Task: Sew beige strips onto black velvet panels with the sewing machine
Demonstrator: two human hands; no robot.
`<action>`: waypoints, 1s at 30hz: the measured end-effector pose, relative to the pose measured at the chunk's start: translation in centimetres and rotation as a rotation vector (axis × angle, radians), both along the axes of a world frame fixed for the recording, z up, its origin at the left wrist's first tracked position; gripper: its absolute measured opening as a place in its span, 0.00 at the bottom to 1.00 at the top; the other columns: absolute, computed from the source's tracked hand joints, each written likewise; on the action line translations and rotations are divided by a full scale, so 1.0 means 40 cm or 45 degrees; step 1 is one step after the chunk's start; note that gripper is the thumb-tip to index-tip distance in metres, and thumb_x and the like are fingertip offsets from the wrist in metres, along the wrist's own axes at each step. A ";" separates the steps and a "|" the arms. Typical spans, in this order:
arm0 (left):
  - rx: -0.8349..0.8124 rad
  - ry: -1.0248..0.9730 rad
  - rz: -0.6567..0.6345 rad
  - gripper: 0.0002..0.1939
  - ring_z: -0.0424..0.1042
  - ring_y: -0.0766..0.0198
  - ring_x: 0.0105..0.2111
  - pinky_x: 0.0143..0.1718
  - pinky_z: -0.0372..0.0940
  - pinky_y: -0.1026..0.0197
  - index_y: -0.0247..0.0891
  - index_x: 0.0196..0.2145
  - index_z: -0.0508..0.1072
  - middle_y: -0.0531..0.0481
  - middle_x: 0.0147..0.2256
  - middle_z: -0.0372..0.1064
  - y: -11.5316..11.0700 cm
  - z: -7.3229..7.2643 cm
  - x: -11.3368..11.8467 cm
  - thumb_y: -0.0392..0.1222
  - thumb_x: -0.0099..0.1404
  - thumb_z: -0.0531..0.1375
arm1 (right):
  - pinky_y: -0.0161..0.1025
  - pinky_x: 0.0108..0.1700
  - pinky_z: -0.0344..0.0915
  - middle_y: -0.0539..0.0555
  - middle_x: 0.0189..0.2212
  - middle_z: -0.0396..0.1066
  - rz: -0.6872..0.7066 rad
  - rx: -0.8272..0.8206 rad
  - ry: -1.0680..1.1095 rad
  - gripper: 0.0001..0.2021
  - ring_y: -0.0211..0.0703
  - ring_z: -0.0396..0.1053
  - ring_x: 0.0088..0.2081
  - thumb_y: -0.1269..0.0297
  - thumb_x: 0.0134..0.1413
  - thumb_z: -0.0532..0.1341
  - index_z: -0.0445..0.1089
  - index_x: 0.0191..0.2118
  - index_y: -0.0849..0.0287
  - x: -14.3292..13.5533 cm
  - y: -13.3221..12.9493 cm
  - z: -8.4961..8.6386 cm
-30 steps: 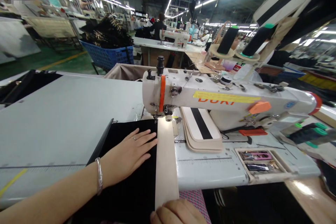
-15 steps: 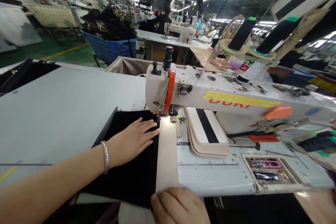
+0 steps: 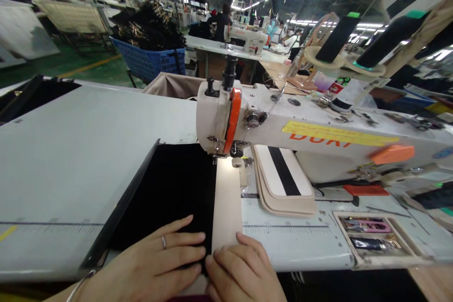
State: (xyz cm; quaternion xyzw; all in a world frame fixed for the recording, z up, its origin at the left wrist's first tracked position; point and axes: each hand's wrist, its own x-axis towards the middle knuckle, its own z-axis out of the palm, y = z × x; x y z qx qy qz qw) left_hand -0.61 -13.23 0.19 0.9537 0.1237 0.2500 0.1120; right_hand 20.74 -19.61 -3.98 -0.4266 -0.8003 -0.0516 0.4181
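A black fabric panel lies on the sewing table, its left edge folded up. Along its right side runs a beige strip, whose far end sits under the needle area of the sewing machine. My left hand, with a ring and a bracelet, rests with fingers spread on the near part of the black panel. Close beside it, my right hand pinches the near end of the beige strip where it meets the panel; the thumb is partly hidden.
Right of the needle lies a stack of beige pads with a black stripe on top. A tray of small tools is set into the table's front right. Black thread cones stand behind the machine. Farther back is a blue basket piled with black pieces.
My left hand has drawn back from near the needle to the near edge, beside my right hand. The right hand stays at the strip's near end. The camera view has shifted slightly.
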 end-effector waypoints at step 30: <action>0.171 0.299 0.056 0.14 0.66 0.60 0.56 0.66 0.51 0.52 0.36 0.48 0.72 0.48 0.52 0.72 0.230 -0.038 0.011 0.30 0.70 0.51 | 0.48 0.51 0.64 0.55 0.46 0.72 0.078 -0.574 -0.212 0.14 0.48 0.66 0.47 0.68 0.66 0.58 0.69 0.55 0.58 0.045 0.197 0.069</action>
